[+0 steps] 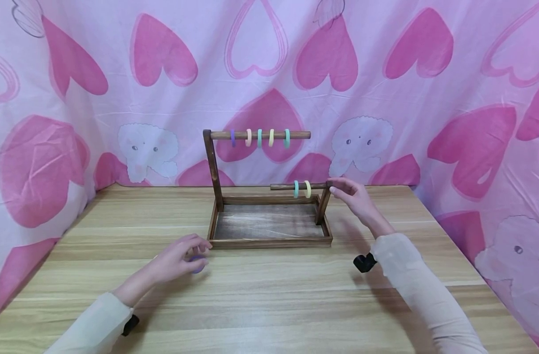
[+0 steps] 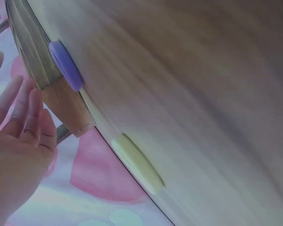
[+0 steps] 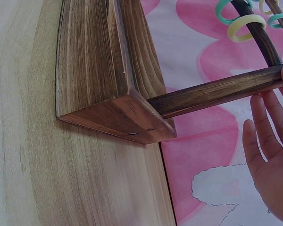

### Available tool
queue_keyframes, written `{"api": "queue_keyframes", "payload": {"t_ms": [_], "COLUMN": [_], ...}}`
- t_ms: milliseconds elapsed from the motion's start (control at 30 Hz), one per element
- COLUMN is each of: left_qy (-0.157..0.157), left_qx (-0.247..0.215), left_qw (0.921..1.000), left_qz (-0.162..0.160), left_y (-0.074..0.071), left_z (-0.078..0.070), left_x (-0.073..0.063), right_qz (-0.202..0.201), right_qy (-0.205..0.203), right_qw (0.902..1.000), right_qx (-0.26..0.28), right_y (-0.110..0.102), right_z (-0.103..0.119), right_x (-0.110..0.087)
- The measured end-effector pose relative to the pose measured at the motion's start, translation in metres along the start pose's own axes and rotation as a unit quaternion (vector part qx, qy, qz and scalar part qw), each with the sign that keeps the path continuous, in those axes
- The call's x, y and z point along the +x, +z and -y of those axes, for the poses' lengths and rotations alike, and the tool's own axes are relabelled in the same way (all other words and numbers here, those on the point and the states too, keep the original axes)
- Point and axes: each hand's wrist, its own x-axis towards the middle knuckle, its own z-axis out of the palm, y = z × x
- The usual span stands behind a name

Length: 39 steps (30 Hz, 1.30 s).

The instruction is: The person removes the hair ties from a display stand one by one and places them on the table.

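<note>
A dark wooden stand [image 1: 269,243] has a tray base and two posts, each with a bar. My right hand [image 1: 355,199] touches the top corner of the short post [image 3: 217,92], its fingers fairly straight in the right wrist view. Low over the table, my left hand [image 1: 176,260] is beside the tray's front left corner, fingers loosely bent. A purple ring [image 2: 66,66] lies on the table by that hand, partly covered by it in the head view. A yellow ring [image 2: 139,162] also lies there. The short bar [image 1: 280,187] carries a mint ring [image 1: 296,189] and a yellow ring [image 1: 307,189].
Several rings hang on the tall post's upper bar [image 1: 302,134]: purple [image 1: 233,138], pink [image 1: 249,137], mint and yellow. The wooden table [image 1: 269,305] ends at a pink heart-patterned cloth [image 1: 269,103] behind and at the sides. Black wrist devices [image 1: 364,263] show below the sleeves.
</note>
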Motion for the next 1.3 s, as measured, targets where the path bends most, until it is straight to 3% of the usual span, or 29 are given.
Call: {"api": "queue_keyframes", "payload": {"t_ms": [300,500,700,1100,1300], "left_qy": [0.023,0.062,0.1,0.135,0.125], "left_qx": [0.011,0.019,0.015,-0.02,-0.041], "left_qw": [0.9994,0.9972,0.9946,0.9906,0.9912], "left_qz": [-0.024,-0.035,-0.025,-0.007,-0.009], "left_y": [0.003,0.009,0.019,0.036,0.042], "left_z": [-0.018,-0.028,-0.038,-0.05,-0.054], "left_x": [0.016,0.034,0.049,0.079,0.094], "right_qz": [-0.002,-0.003,-0.003,0.001,0.001], "right_qy": [-0.01,-0.01,-0.01,-0.004,-0.004], "right_qw": [0.9999,0.9999,0.9999,1.0,1.0], "right_qx": [0.011,0.007,0.002,0.002,-0.001], "right_y": [-0.001,-0.002,-0.002,0.0,0.0], "right_z": [-0.002,-0.002,-0.003,0.0,-0.001], "right_x": [-0.001,-0.002,-0.001,-0.001,-0.001]}}
